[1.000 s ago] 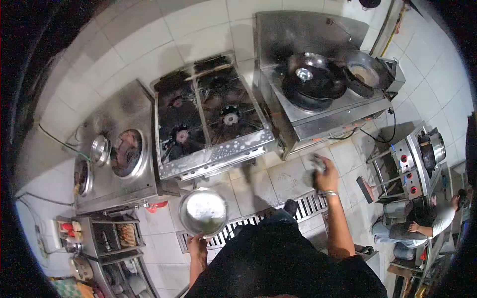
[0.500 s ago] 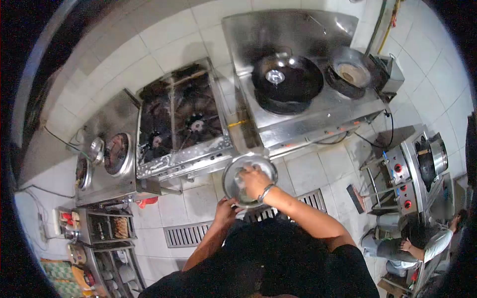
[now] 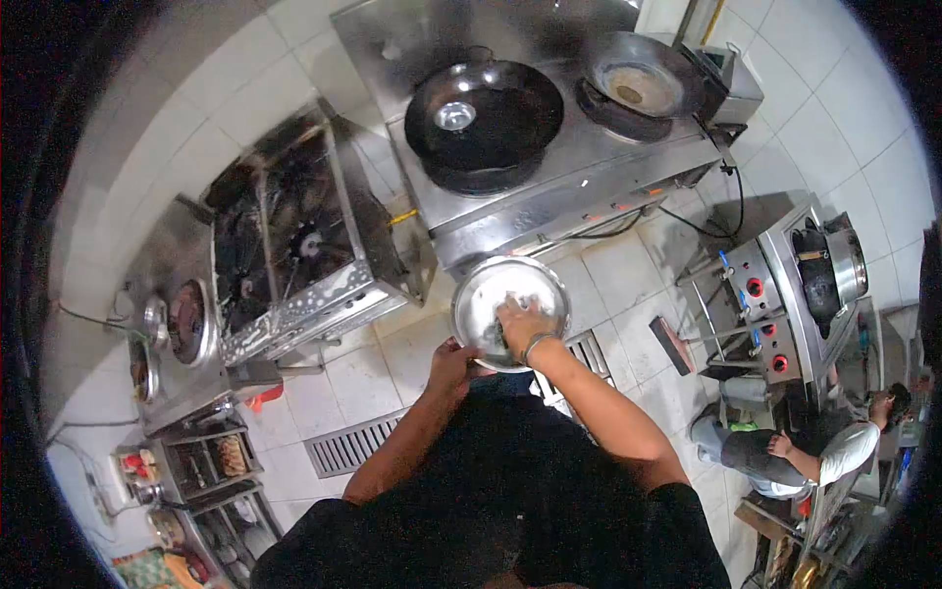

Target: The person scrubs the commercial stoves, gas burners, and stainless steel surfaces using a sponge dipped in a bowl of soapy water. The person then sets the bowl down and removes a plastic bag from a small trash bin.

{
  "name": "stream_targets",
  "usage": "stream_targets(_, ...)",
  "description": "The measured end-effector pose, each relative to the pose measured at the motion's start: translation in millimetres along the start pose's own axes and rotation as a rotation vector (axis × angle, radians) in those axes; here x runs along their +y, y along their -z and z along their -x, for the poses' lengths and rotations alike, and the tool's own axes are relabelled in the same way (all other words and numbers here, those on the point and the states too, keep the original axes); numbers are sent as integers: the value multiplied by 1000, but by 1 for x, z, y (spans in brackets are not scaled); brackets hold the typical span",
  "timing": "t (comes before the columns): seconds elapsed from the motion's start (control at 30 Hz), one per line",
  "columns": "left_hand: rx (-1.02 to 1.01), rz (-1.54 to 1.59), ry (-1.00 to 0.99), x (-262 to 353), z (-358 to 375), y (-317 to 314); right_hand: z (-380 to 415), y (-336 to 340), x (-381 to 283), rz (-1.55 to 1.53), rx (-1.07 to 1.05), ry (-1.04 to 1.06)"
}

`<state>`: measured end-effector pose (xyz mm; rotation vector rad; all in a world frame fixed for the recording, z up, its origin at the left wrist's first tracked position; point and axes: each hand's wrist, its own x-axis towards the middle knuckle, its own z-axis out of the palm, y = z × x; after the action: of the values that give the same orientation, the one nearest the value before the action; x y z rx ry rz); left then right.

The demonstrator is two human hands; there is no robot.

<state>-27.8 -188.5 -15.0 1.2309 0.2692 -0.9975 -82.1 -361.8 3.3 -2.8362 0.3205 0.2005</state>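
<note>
A round, shiny metal basin (image 3: pixel 470 339) is held in front of my body, its inside facing me. My left hand (image 3: pixel 452 364) is closed on its lower left rim, with the thumb side against the edge. Inside the basin lies my right hand (image 3: pixel 527 331), its fingers apart and pointing away from me over the pale, bright bottom. A band (image 3: pixel 536 344) circles the right wrist. Some small dark and pale patches show around the fingers, too blurred to name.
Ahead stands a steel wok range with a large black wok (image 3: pixel 510 118), a metal ladle bowl (image 3: pixel 454 117) inside it, and a second wok (image 3: pixel 643 83). A foam-spotted burner stove (image 3: pixel 294 236) is at left. Floor grates (image 3: pixel 358 444) lie below. Another person (image 3: pixel 785 456) sits at right.
The view has swung, so the stoves appear further left and higher. My right hand has shifted within the basin, which now shows more of its bright inside. My left hand still grips the rim.
</note>
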Motion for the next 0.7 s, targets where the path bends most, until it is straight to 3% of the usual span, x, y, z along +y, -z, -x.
stream_targets(0.07, 0, -34, 5, -2, -16, -21, -20, -3, 29, -73, -252, 39)
stream_targets(0.13, -5, 121, 44, 5, -32, -45, -27, 7, 49, -93, -265, -15)
stream_targets(0.3, -89, 95, 37, 16, -86, -84, -58, 15, 110, -79, -359, -80)
stream_targets(0.37, -83, 49, 65, 12, -112, -93, -68, 25, 131, -112, -155, -48)
stream_targets(0.47, -16, 120, 42, 0, -151, -109, -87, 28, 172, -198, -104, -40)
stream_targets(0.53, 23, 70, 30, 10, -165, -128, -104, 32, 192, -278, -177, -95)
stream_targets(0.63, -5, 77, 39, -2, -204, -129, -120, 34, 218, -441, -1, -143)
stream_targets(0.7, 32, 152, 57, 24, -202, -161, -137, 36, 236, -484, 15, -191)
